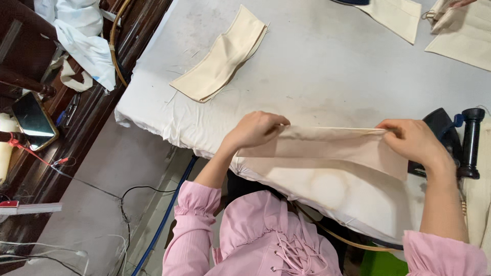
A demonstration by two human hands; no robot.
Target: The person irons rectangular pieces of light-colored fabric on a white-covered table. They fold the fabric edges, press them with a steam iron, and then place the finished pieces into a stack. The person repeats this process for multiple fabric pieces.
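Folded cream cloth pieces (221,57) lie near what seems an iron (441,134)

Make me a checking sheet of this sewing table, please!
Surface: white padded table, stained, scorch mark near front edge.
Job's things: cream fabric strip, stretched flat between both hands.
Clutter: folded cream piece; more cream pieces top right; black iron.
Hands: left hand and right hand each pinch a strip end.
Cables: blue cable and thin wires on floor.
Surroundings: phone on dark wooden shelf.
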